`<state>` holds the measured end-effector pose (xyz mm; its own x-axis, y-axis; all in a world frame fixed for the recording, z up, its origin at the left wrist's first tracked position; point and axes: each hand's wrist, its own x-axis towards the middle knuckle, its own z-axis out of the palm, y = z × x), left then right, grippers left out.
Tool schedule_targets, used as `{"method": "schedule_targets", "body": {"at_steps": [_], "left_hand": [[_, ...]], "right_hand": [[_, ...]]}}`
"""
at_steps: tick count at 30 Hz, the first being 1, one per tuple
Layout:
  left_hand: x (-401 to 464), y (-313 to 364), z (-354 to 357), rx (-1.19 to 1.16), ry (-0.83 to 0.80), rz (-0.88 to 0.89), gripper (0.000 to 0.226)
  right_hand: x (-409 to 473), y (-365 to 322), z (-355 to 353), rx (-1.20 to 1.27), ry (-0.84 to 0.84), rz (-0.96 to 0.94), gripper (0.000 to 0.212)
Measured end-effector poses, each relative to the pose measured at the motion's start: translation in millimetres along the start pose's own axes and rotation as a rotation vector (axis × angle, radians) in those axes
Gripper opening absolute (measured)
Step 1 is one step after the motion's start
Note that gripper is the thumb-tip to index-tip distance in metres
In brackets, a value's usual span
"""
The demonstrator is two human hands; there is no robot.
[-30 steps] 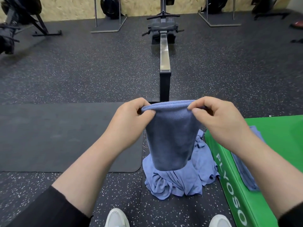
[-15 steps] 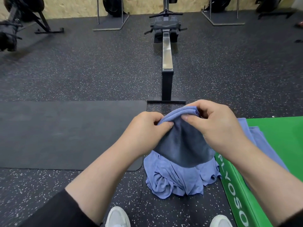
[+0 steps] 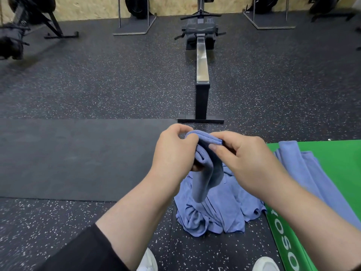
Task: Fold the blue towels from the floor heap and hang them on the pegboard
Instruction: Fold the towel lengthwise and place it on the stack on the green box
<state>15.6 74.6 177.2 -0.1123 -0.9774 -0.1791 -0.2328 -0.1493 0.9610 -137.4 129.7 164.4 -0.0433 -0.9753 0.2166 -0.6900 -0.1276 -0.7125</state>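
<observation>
Head view: both hands, left (image 3: 172, 151) and right (image 3: 248, 159), pinch a folded blue towel (image 3: 207, 173) above the floor heap (image 3: 220, 212).

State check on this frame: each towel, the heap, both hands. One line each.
held towel: folded narrow, hanging in the air between both hands
floor heap: crumpled on the floor, unfolded
towel on green box: draped flat over the box top
left hand: grip pinching the held towel's top edge
right hand: grip pinching the same top edge
</observation>
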Motion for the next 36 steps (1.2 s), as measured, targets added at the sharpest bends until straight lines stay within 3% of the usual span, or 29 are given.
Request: {"method": "schedule_targets", "body": {"at_steps": [4,7,10,12,14,18,23,26,29,36], "left_hand": [[-2.1,2.2,0.4,-0.142,0.024,-0.006,0.026],[-4.0,7.4,0.4,-0.29,-0.113,-0.035,0.038],[-2.3,6.5,-1.5,-0.09,-0.141,0.053,0.041],[-0.6,4.7,-5.0,0.077,-0.177,0.147,0.035],[0.9,4.6,-7.8,0.106,-0.241,0.177,0.023],[3.3,5.6,-10.8,0.068,-0.216,0.234,0.008],[6.9,7.7,-11.7,-0.127,-0.199,0.276,0.009],[9.7,9.3,-12.1,-0.331,-0.179,0.288,0.013],[10.0,11.4,-12.7,-0.461,-0.164,0.309,0.012],[15.9,17.3,-18.7,-0.614,-0.058,0.288,0.018]], "right_hand": [[-1.4,-7.9,-1.5,0.113,-0.155,-0.042,0.033],[3.8,0.0,-4.3,0.165,-0.147,-0.023,0.037],[7.8,7.1,-6.8,0.141,0.008,0.015,0.035],[8.8,9.7,-6.8,0.202,0.015,0.028,0.03],[8.6,11.8,-4.6,0.299,0.019,0.047,0.024],[9.6,8.7,-5.2,0.517,0.072,0.112,0.021],[8.2,7.8,-6.1,0.376,-0.134,0.174,0.016],[7.7,7.1,-4.5,0.359,-0.116,0.154,0.008],[9.1,5.1,-4.3,0.365,-0.1,0.135,0.015],[3.4,3.8,2.1,0.283,-0.327,0.173,0.016]]}}
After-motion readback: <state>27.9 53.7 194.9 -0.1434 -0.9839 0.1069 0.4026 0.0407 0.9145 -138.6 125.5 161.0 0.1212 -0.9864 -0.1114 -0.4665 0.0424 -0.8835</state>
